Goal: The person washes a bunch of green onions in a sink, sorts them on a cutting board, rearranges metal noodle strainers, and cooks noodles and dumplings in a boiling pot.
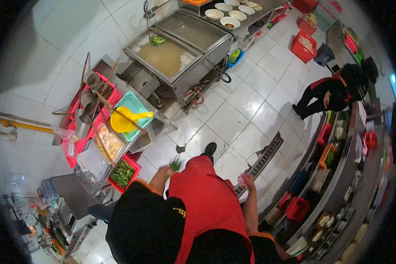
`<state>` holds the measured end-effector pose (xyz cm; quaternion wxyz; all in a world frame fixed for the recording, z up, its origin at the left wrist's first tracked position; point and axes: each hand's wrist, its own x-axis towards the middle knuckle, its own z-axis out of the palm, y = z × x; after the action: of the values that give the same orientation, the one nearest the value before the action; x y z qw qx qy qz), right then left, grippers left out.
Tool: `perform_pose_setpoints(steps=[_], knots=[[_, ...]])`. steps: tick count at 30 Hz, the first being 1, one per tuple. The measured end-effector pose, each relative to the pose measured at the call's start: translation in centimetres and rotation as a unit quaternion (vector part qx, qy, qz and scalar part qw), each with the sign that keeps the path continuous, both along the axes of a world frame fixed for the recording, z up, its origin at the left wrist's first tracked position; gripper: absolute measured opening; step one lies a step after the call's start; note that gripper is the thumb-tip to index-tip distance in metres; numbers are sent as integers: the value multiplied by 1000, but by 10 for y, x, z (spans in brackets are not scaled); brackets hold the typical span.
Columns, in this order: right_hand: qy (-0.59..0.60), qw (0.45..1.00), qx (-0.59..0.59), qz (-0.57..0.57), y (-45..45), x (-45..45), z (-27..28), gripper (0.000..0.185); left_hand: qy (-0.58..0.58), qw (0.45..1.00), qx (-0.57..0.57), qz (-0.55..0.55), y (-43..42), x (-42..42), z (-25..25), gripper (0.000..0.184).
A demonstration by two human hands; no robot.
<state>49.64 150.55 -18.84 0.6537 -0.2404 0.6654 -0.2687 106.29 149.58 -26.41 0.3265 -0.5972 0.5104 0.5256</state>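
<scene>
A small bunch of leafy greens [176, 165] pokes out of my left hand [164, 172], whose fingers are closed round it, beside my red apron [202, 185]. On the other side of the apron, my right hand [246, 181] hangs in the air with loosely bent fingers and nothing visible in it. The red basin of cut greens [123, 173] stands just left of my left hand. Above it, a yellow strainer or scoop [124, 119] rests over a turquoise tub [138, 104].
Ahead is a steel cooker [198, 72] with cloudy liquid, greens [157, 40] at one edge. White bowls [229, 23] stand on the counter behind it. A floor drain grate [264, 160] crosses the tiles. Another person [334, 90] in dark clothes is by the right-hand counter [321, 220].
</scene>
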Motion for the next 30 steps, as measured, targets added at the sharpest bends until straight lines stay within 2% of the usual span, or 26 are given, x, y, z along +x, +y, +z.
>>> perform_pose_setpoints(steps=[1, 2, 3, 4, 5, 6, 7, 8, 9, 12, 13, 14, 15, 16, 17, 18, 20, 21, 22, 23, 24, 25, 26, 29, 30], knots=[[-6, 996, 89, -5, -1, -14, 16, 31, -15, 998, 37, 40, -79, -36, 20, 43], [-14, 984, 176, -12, -2, -26, 27, 33, 5, 995, -99, -5, -156, -83, 84, 37], [42, 979, 194, -48, 0, -34, 43, 29, 12, 989, -149, 11, -212, -100, -51, 35], [101, 969, 212, -82, 12, -49, 47, 26, 10, 988, -151, -34, -284, -142, 48, 35], [19, 994, 83, -64, 54, -83, 23, 23, 15, 956, -276, -101, -342, -179, 72, 33], [-65, 995, -51, -48, 72, -114, 0, 21, 32, 940, -311, -140, -404, -210, 69, 32], [-91, 981, -23, -169, 60, -110, 30, 17, 57, 929, -338, -140, -458, -244, 98, 33], [-115, 951, 5, -288, 47, -105, 61, 14, 63, 937, -332, -84, -508, -278, 127, 35], [-119, 943, 1, -312, 37, -113, 70, 16, 70, 943, -324, -29, -546, -305, 142, 37], [-119, 943, -20, -310, -8, -163, 65, 22, 110, 925, -362, -18, -642, -372, 142, 42], [-117, 943, -29, -311, -29, -185, 56, 24, 162, 907, -390, -9, -661, -384, 137, 47], [-116, 944, -40, -306, -55, -210, 45, 26, 110, 923, -358, -90, -685, -403, 134, 50], [-112, 947, -51, -296, -84, -238, 32, 29, 112, 905, -401, -91, -693, -411, 127, 49], [-108, 951, -62, -282, -114, -266, 13, 31, 57, 936, -340, -68, -701, -413, 111, 50], [-99, 958, -74, -257, -143, -294, -14, 33, 76, 931, -341, -108, -701, -415, 115, 53], [-50, 965, 16, -255, -159, -336, -131, 17, 82, 926, -347, -120, -703, -419, 123, 53], [-71, 984, 163, -32, -318, -404, -174, 17, -8, 975, -205, -91, -691, -418, 126, 55], [-105, 984, -92, 111, -382, -453, -196, 15, -38, 982, -182, -40, -679, -419, 128, 50], [-306, 949, -76, 23, -453, -482, -217, 15, -42, 989, -138, -40, -671, -416, 115, 46], [-491, 869, -25, -57, -522, -509, -233, 23, -53, 994, -94, 3, -662, -410, 110, 45], [-162, 974, -150, 50, -593, -526, -213, 19, -43, 998, -46, 11, -639, -389, 32, 41], [217, 952, -149, 154, -681, -530, -133, 20, -61, 997, 37, -4, -636, -394, 33, 37], [117, 989, -83, -20, -750, -509, -36, 23, -58, 997, 40, 45, -629, -402, 59, 36], [115, 986, -115, -21, -899, -515, 36, 22, -17, 981, 44, 186, -638, -429, 89, 32], [111, 986, -123, -11, -932, -517, 37, 22, -1, 972, 42, 230, -648, -441, 92, 31]])
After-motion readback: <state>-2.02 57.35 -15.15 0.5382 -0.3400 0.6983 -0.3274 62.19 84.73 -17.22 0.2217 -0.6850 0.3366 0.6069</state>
